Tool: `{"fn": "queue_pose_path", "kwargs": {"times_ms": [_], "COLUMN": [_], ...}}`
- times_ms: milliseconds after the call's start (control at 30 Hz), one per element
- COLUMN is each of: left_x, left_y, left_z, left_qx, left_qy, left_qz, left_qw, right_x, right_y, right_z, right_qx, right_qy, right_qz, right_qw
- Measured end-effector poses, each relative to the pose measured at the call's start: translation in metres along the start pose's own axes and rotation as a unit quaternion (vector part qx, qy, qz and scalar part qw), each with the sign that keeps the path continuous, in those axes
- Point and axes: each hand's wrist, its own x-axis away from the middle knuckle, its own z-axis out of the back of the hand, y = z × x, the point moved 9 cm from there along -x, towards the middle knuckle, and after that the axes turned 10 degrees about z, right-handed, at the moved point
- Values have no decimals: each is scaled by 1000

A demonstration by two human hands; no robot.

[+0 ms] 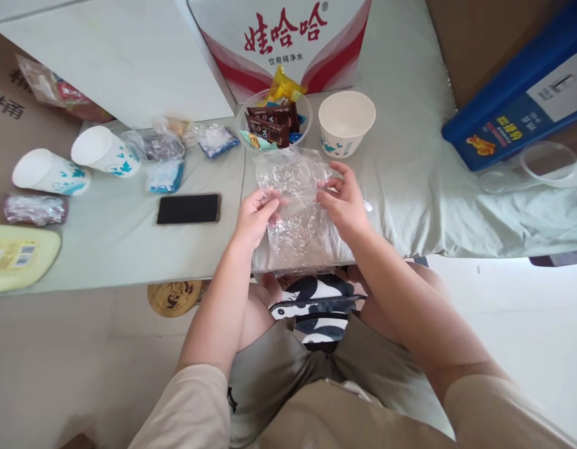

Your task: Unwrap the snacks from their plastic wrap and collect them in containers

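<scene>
A clear, crinkled plastic bag (pixel 295 215) is stretched between my two hands over the front part of the cloth-covered surface. My left hand (pixel 257 215) pinches its left side between thumb and fingers. On the opposite side my right hand (pixel 342 198) grips the bag's edge, thumb against fingers. Just beyond the bag stands a round clear bowl (pixel 307 128) holding brown sachets (pixel 269 128) and a yellow packet (pixel 284 87). An upright white paper cup (pixel 347 118) stands beyond my right hand. A small white piece (pixel 367 206) shows beside that hand, its kind unclear.
To the left lie a phone (pixel 189 209), several wrapped packets (pixel 164 176) and two tipped paper cups (pixel 52 173). A white carton (pixel 288 43) stands behind. At right are a blue container (pixel 513 93) and a clear plastic cup (pixel 531 167). The cloth's front edge (pixel 129 280) overhangs the floor.
</scene>
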Motion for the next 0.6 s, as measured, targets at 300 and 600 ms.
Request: {"fn": "queue_pose_path", "kwargs": {"times_ms": [300, 600], "left_x": [-5, -2], "left_y": [16, -14], "left_z": [8, -4], "left_qx": [89, 3], "left_qy": [-14, -103], "left_qz": [-66, 102], "left_qw": [994, 989], "right_x": [17, 10], "right_y": [8, 5], "right_z": [-43, -45], "right_qx": [-127, 6], "right_qy": [-117, -136], "right_qz": [-188, -111], "right_qw": [967, 985]}}
